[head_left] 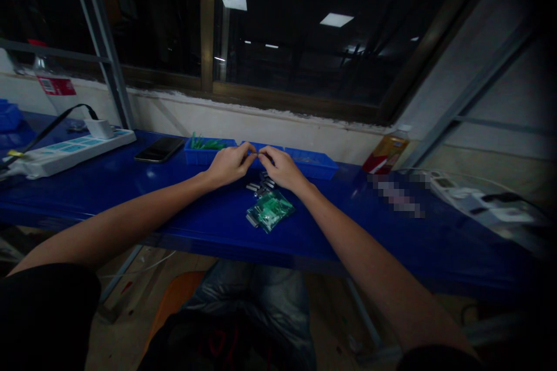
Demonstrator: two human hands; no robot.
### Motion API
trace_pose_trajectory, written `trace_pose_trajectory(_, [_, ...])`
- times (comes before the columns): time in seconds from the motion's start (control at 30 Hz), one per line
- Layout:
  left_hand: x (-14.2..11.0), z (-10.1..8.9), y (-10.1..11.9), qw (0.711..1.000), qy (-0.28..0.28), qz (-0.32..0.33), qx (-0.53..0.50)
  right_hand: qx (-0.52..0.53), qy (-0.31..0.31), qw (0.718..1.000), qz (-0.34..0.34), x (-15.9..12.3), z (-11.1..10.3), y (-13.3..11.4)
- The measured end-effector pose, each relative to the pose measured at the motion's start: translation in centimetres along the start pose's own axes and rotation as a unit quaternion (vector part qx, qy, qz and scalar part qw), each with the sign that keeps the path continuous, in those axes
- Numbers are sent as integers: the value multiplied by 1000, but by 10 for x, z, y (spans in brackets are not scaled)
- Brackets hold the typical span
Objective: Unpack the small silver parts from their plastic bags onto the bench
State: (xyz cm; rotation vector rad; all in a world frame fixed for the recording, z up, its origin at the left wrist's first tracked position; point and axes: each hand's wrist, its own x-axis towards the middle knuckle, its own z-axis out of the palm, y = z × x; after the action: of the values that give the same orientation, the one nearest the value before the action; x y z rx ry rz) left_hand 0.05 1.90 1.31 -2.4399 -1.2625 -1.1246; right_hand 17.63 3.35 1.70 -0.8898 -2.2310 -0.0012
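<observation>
Both hands meet over the front of the blue parts bins (311,163), fingertips almost touching. My left hand (231,163) is closed in a pinch; whatever lies between its fingers is too small to name. My right hand (279,167) pinches opposite it, and its contents cannot be made out either. Just below the hands, a small heap of metal pieces (262,185) rests on the table. Nearer to me lies a clear plastic bag (271,211) with green pieces showing in it. Long green pieces (206,143) fill the left bin.
A phone (159,149) and a white power strip (82,149) with a plugged-in adapter lie left on the blue table (183,208). A drink bottle (387,151) stands at the right, near cables and white items (483,203). Behind the table are a wall and a dark window.
</observation>
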Motion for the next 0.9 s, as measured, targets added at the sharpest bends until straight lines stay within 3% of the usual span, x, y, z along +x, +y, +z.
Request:
trace_pose_trajectory(0.27, [0,0,-2,1000,-18,-6,12,-2,3,1000,-12,-2,1,0])
trace_pose_trajectory(0.53, [0,3,-2,999,3,9,-51,-26,8,1000,-3,1,-2,0])
trace_pose_trajectory(0.9, [1,0,-1,1000,-14,-6,12,-2,8,1000,-2,-1,-1,-2])
